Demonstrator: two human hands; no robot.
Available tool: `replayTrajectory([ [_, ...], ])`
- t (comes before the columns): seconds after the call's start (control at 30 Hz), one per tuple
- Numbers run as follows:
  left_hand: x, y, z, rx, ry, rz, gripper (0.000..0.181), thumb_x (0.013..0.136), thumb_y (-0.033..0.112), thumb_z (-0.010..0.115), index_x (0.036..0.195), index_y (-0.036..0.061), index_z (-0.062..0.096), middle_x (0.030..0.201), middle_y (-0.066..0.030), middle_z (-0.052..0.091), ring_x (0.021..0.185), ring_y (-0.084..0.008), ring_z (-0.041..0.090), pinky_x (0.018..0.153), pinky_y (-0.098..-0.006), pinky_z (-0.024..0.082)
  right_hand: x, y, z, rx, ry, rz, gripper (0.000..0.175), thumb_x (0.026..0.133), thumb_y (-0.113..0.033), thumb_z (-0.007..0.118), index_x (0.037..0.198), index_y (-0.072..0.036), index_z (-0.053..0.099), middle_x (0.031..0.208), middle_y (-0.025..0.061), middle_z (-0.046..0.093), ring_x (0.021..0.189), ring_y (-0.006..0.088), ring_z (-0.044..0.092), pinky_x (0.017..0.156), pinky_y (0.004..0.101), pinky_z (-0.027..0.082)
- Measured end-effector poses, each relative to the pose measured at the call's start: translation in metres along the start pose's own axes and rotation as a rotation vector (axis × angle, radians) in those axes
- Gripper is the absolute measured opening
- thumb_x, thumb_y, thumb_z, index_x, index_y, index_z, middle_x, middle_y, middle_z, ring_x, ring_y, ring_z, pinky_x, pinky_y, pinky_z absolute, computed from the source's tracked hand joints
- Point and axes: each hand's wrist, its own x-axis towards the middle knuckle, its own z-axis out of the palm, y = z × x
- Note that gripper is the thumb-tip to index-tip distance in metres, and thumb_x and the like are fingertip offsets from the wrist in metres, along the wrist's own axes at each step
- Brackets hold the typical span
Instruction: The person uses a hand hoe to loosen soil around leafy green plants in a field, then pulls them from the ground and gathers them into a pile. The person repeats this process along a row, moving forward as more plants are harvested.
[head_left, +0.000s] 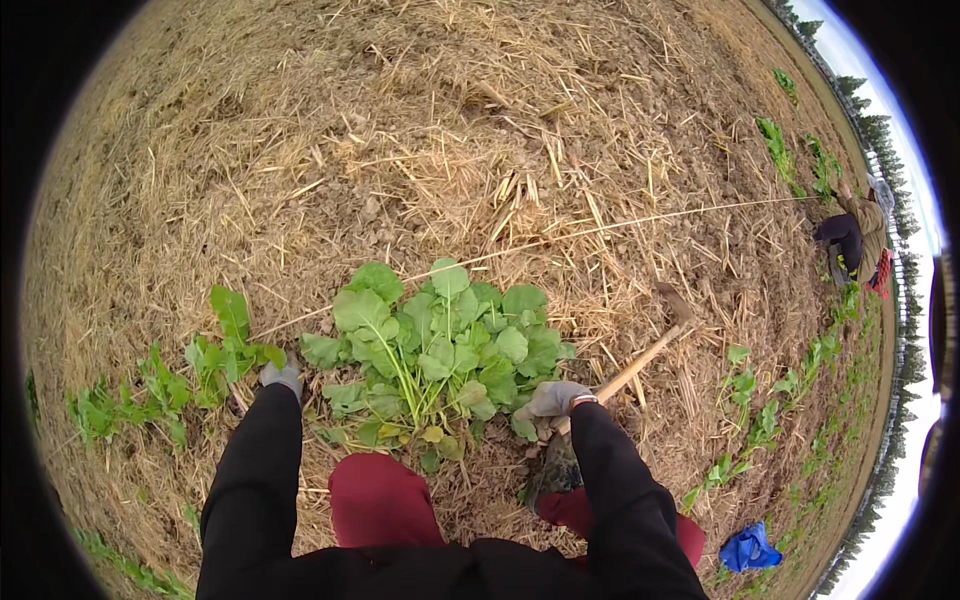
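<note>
A pile of leafy green seedlings (450, 345) lies on the straw-covered soil before my knees. At its left edge my gloved left hand (283, 377) is down near the ground, close to a plant with drooping leaves (231, 345); its fingers are mostly hidden. To the right of the pile, my gloved right hand (551, 401) is low by the leaves and beside the wooden handle (641, 365) of a hoe. The hoe's metal head (673, 302) rests on the straw, pointing away from me. Whether my right fingers hold anything cannot be seen.
A thin string (615, 223) stretches across the ground towards another person (859, 232) crouching at the far right. Plants in a row (142, 397) stand at the left, and more (750, 435) at the right. A blue plastic bag (750, 547) lies at the lower right.
</note>
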Motion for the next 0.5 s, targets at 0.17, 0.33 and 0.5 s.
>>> replayTrajectory([
  [0.17, -0.027, 0.026, -0.05, 0.48, -0.089, 0.203, 0.029, 0.094, 0.028, 0.058, 0.113, 0.0068, 0.066, 0.116, -0.0211, 0.067, 0.106, -0.0363, 0.065, 0.09, -0.0444, 0.051, 0.039, -0.022, 0.052, 0.162, 0.281, -0.052, 0.087, 0.074, -0.066, 0.071, 0.118, 0.009, 0.064, 0.118, 0.0262, 0.066, 0.11, 0.0372, 0.064, 0.094, 0.0387, 0.049],
  [0.33, -0.138, 0.069, -0.059, -0.15, -0.085, 0.461, 0.04, 0.091, 0.036, 0.061, 0.111, 0.0021, 0.068, 0.101, -0.0217, 0.07, 0.092, -0.0356, 0.069, 0.083, -0.0428, 0.053, 0.042, -0.037, 0.079, 0.622, 0.799, -0.11, 0.049, 0.078, -0.032, 0.072, 0.111, 0.003, 0.066, 0.104, 0.0145, 0.072, 0.096, 0.027, 0.068, 0.083, 0.0356, 0.052],
  [0.5, -0.16, 0.149, -0.007, 0.197, -0.339, 0.489, 0.07, 0.085, 0.061, 0.058, 0.114, -0.0027, 0.064, 0.115, -0.0303, 0.061, 0.107, -0.0425, 0.062, 0.093, -0.047, 0.048, 0.049, -0.066, 0.093, 1.153, 0.884, -0.378, 0.037, 0.08, -0.018, 0.071, 0.112, -0.001, 0.064, 0.102, 0.008, 0.072, 0.092, 0.0206, 0.066, 0.082, 0.0322, 0.051],
])
